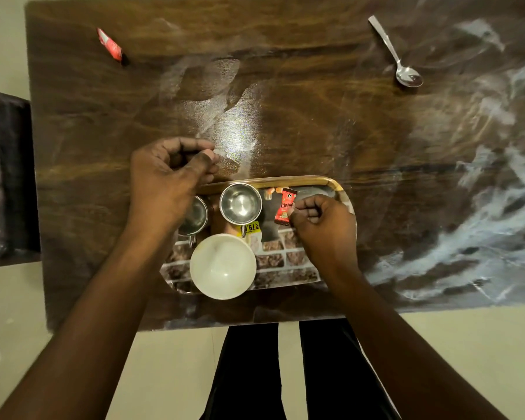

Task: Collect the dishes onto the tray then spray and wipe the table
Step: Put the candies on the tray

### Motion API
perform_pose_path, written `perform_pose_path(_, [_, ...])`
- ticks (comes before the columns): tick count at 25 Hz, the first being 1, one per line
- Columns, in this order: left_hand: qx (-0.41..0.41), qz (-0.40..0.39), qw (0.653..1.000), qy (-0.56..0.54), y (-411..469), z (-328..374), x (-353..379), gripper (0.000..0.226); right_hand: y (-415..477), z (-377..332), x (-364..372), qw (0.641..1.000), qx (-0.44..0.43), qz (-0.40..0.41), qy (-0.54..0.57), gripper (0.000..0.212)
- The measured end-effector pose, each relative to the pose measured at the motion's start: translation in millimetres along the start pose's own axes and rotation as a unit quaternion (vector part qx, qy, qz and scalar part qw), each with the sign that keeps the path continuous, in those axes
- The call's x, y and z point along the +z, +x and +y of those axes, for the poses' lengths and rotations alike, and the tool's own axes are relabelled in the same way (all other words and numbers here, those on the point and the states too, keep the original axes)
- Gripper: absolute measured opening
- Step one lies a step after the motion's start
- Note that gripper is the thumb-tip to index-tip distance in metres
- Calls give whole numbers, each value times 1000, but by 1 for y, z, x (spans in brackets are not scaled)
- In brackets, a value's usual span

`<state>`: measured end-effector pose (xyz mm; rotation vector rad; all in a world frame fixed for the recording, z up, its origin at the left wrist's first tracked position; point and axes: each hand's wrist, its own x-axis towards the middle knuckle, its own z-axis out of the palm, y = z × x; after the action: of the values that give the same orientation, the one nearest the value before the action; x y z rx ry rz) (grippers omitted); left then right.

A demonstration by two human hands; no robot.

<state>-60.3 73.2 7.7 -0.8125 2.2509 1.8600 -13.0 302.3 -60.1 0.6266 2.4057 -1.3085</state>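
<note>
A printed tray (331, 184) lies near the table's front edge. On it stand a steel cup (240, 204), a second steel cup (196, 218) partly under my left wrist, and a white bowl (222, 266). My right hand (322, 227) pinches a red sachet (285, 206) over the tray's right half. My left hand (172, 174) hovers curled over the tray's far left corner, nothing visible in it. A steel spoon (396, 54) lies far right on the table. Another red sachet (111, 47) lies far left.
The dark wooden table (285, 116) shows whitish smears in the middle and at the right. A dark chair (5, 177) stands at the table's left side. My legs are below the front edge, over a pale floor (467, 344).
</note>
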Motion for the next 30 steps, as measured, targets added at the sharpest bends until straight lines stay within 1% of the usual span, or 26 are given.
perform_pose_path(2, [-1, 4, 1000, 5, 2, 1, -4, 16, -4, -5, -6, 1000, -12, 13, -10, 8])
perform_pose_path(5, [-8, 18, 1000, -6, 5, 1, -13, 14, -2, -17, -16, 999, -37, 28, -26, 6])
perform_pose_path(6, [-11, 24, 1000, -13, 7, 1, -16, 13, 1, -20, -17, 999, -38, 22, -26, 5])
perform_pose_path(8, [-15, 31, 999, -21, 9, 0, -22, 11, 7, -26, -11, 998, -35, -6, -42, 11])
perform_pose_path(10, [-18, 27, 999, -22, 10, -1, -26, 10, 9, -27, -2, 995, -34, -24, -86, 18])
perform_pose_path(12, [-24, 28, 999, -25, 11, -3, -31, 12, 7, -29, 6, 990, -37, -23, -134, 23])
perform_pose_path(14, [-34, 36, 998, -28, 13, -7, -36, 14, 6, -29, 10, 987, -46, -15, -154, 25])
perform_pose_path(17, [-40, 41, 998, -31, 15, -11, -43, 14, 4, -30, 10, 979, -80, -23, -188, 24])
perform_pose_path(19, [-45, 40, 998, -35, 18, -14, -46, 10, 3, -33, 9, 978, -81, -32, -189, 23])
perform_pose_path(23, [-51, 43, 997, -44, 25, -17, -53, 9, -1, -46, 5, 976, -74, -48, -201, 23])
perform_pose_path(26, [-63, 52, 995, -51, 33, -20, -58, 11, -1, -69, -3, 968, -98, -26, -227, 26])
perform_pose_path(28, [-75, 62, 993, -60, 39, -21, -64, 13, 8, -95, -3, 972, -119, -14, -202, 23])
perform_pose_path(30, [-86, 75, 991, -75, 46, -19, -71, 13, 28, -130, 13, 976, -158, -21, -151, 15])
